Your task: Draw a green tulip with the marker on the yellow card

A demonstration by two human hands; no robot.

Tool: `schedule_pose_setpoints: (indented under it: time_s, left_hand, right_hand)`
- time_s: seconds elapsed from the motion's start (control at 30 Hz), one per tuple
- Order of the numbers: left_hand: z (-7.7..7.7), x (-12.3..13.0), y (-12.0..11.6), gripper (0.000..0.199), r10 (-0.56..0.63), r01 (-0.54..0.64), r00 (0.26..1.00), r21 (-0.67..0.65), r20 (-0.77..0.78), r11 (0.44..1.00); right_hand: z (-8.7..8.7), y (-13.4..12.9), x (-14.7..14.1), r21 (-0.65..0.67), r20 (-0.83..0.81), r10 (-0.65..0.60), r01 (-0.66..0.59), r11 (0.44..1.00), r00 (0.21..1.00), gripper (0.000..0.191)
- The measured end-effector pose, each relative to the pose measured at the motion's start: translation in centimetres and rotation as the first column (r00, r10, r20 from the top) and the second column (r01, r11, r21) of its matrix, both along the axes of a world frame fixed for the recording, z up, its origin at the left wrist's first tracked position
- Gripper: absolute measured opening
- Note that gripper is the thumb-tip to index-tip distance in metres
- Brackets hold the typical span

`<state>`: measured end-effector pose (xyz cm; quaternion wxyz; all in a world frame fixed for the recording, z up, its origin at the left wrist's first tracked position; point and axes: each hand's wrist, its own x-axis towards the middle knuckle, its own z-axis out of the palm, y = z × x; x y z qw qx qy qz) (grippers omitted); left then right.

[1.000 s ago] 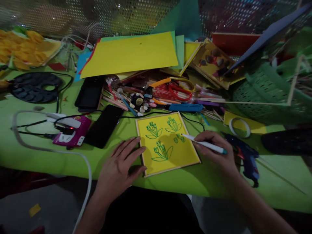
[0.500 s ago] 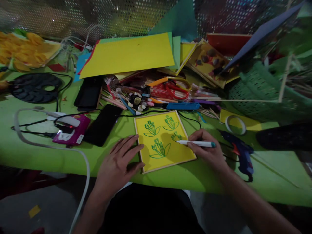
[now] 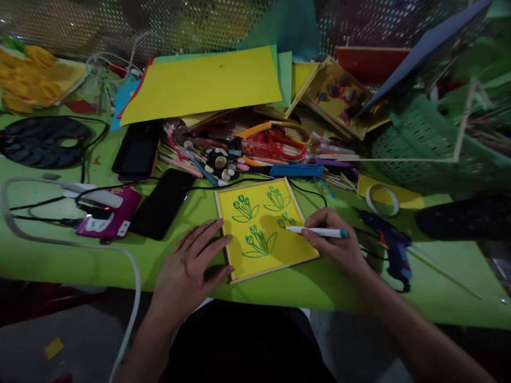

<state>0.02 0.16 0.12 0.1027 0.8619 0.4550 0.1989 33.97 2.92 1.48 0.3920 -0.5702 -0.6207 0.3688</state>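
A square yellow board (image 3: 235,255) with a thin light wooden edge lies on the green table in front of me. Green flower drawings cover it: three bunches with stems and leaves, and a group of small flower heads at the right. My right hand (image 3: 339,242) grips a white marker (image 3: 319,231) with a teal end, its tip at or just over the flower heads. My left hand (image 3: 195,260) lies flat with fingers apart, fingertips touching the board's left edge.
Left of the board are a black phone (image 3: 165,205) and a magenta power adapter (image 3: 114,223) with cables. Behind lie scissors (image 3: 275,138), a blue cutter (image 3: 297,170) and yellow paper (image 3: 203,85). At right are a glue gun (image 3: 389,247), a tape roll (image 3: 382,201) and a green basket (image 3: 419,143).
The marker tip has shifted slightly up and left near the small flower heads. My left hand stays at the board's edge. The whole view has moved slightly.
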Motion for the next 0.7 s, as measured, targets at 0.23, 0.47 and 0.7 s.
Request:
schedule_pose_setpoints:
  time_s: [0.23, 0.47, 0.7]
  left_hand:
    - [-0.05, 0.05, 0.1, 0.042, -0.01, 0.01, 1.0, 0.007, -0.003, 1.0]
    - [-0.17, -0.11, 0.1, 0.043, -0.012, 0.012, 1.0, 0.005, -0.014, 1.0]
    - [-0.23, -0.11, 0.08, 0.044, -0.01, 0.01, 1.0, 0.024, -0.008, 1.0]
  right_hand:
    - [0.49, 0.07, -0.27, -0.02, 0.012, 0.007, -0.007, 1.0, 1.0, 0.012]
    - [0.11, 0.09, 0.19, -0.031, 0.033, 0.049, -0.048, 0.998, 0.998, 0.012]
    - [0.53, -0.08, 0.17, -0.049, 0.005, 0.018, -0.018, 0.999, 1.0, 0.012]
